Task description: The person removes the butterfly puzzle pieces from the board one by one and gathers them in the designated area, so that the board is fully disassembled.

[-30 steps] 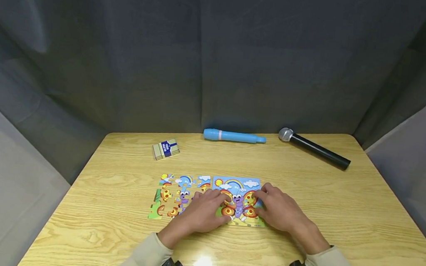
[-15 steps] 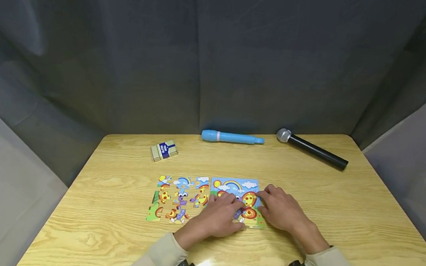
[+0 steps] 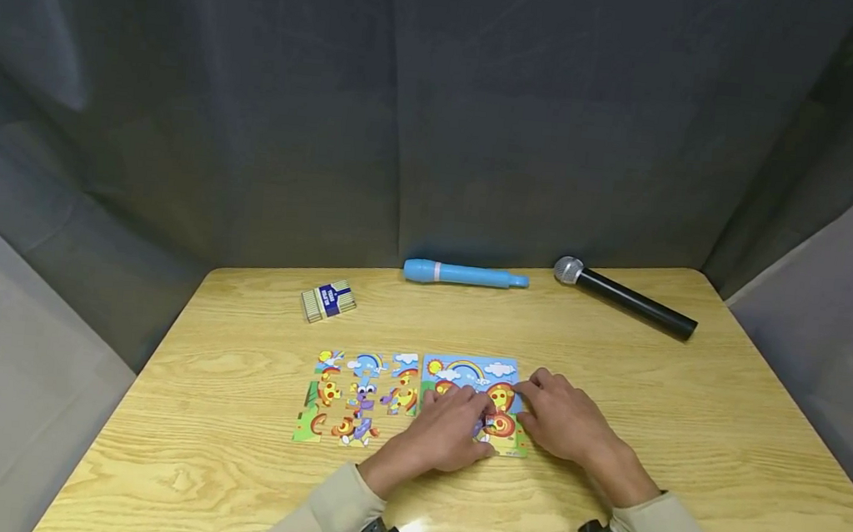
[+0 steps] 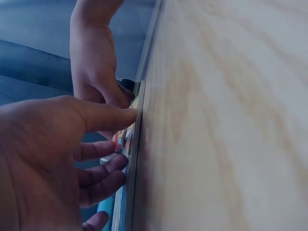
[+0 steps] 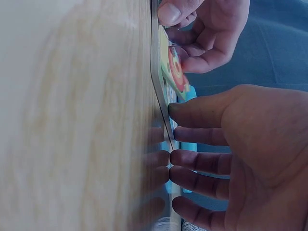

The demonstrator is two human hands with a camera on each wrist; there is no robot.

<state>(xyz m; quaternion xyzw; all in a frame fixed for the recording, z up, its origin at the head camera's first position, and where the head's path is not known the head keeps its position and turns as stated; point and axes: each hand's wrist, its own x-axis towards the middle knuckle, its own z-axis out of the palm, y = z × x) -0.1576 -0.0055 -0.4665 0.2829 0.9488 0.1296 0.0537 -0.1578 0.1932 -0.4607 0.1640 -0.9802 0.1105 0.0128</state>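
A butterfly jigsaw puzzle board (image 3: 470, 365) lies flat on the table, its lower middle hidden by my left hand. My left hand (image 3: 451, 431) is over that part, fingers bent, thumb at the board's near edge. Its fingertips hold a puzzle piece (image 5: 176, 70) with a red and yellow wing pattern, which stands tilted up from the board in the right wrist view. My right hand (image 3: 561, 417) rests at the board's right edge. In the right wrist view, the right fingers (image 5: 199, 161) reach out fairly straight and touch that edge, with the thumb beside the tilted piece.
Left of the board, several loose puzzle pieces (image 3: 362, 390) lie in spaced columns. Farther back are a bundle of small sticks with a blue label (image 3: 329, 299), a blue microphone-shaped tube (image 3: 467, 275) and a black microphone (image 3: 627, 298). Dark curtain (image 3: 408, 114) hangs behind the table.
My left hand has moved right, from the board's left part to its lower middle, uncovering the loose pieces. The right hand stays at the right edge. The view shifted slightly.
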